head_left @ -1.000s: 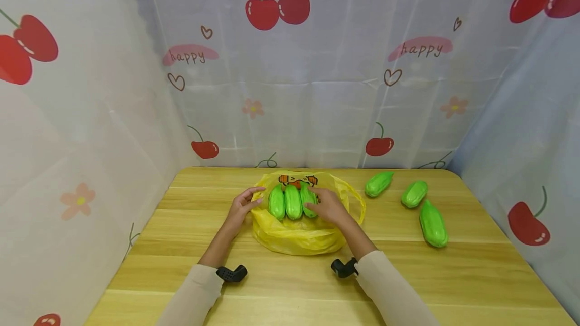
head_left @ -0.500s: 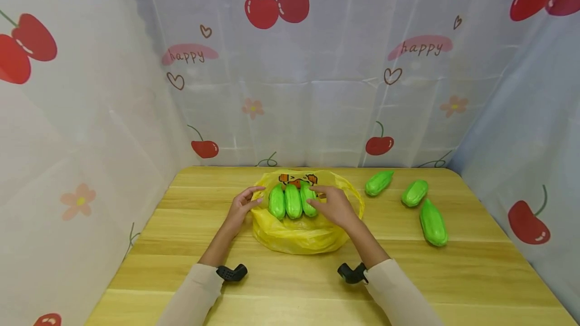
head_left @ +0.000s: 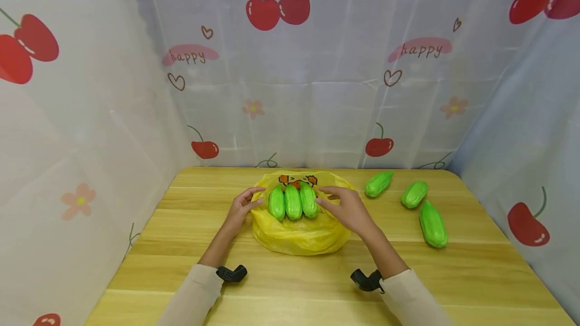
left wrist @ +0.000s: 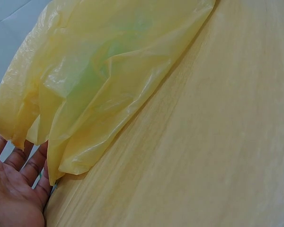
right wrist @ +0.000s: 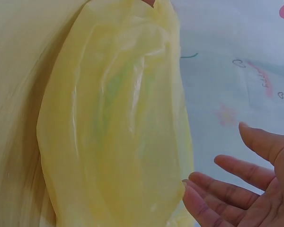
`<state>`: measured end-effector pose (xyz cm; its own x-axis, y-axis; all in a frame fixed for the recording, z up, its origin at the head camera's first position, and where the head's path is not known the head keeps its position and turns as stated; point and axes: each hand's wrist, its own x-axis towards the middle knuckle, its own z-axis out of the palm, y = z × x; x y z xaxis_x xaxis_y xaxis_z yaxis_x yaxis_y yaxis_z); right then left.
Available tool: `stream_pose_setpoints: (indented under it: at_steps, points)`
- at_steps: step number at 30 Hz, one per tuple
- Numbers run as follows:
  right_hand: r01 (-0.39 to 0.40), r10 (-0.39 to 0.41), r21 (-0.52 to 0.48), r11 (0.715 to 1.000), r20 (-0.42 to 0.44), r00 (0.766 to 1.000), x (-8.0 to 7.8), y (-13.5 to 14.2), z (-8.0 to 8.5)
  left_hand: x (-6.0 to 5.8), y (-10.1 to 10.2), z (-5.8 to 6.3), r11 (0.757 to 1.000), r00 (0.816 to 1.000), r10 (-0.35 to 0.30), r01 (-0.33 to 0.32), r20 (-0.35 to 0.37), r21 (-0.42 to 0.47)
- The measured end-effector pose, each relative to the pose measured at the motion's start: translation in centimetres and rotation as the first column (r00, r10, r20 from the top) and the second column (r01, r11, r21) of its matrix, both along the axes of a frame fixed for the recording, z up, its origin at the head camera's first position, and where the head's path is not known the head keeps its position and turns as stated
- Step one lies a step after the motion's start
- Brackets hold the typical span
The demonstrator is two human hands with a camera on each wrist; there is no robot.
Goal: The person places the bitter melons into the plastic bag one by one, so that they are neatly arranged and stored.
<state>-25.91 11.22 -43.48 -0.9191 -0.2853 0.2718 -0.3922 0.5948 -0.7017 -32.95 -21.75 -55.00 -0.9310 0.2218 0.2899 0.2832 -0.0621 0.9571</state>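
Note:
A yellow plastic bag [head_left: 299, 243] stands with its mouth open on the wooden table, a cartoon face printed on its far inner side. Three glossy green gourd-like vegetables [head_left: 293, 202] lie side by side in it. At the bag's left rim is my left hand [head_left: 240, 210], thumb and fingers spread apart against the plastic; in the left wrist view, its fingers [left wrist: 35, 163] reach behind the bag. My right hand [head_left: 349, 208] is over the right rim, fingertips close to the rightmost vegetable. Its fingers are spread and hold nothing in the right wrist view.
To the right on the table lie three more green vegetables: one near the back [head_left: 378, 184], one beside it [head_left: 414, 194] and one farther forward [head_left: 433, 224]. A white curtain [head_left: 290, 104] printed with cherries closes off the back and both sides.
My right hand has drawn back to the right from the rightmost vegetable, its fingers spreading and leaving it in the bag. The left hand stays at the left rim.

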Motion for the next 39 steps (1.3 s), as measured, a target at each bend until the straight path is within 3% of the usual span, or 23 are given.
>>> stream_pose_setpoints:
  at_steps: [20,39]
  points:
    - [0.077,-0.077,0.012,0.997,-0.018,0.997,0.9,4.7,1.1,0.0,0.0,0.1,1.0,1.0,-0.001,0.001,-0.003,-0.007]
    - [0.134,-0.134,0.033,0.99,-0.006,0.991,0.5,8.4,1.3,0.2,0.1,0.2,1.0,1.0,0.009,-0.009,0.016,0.0]
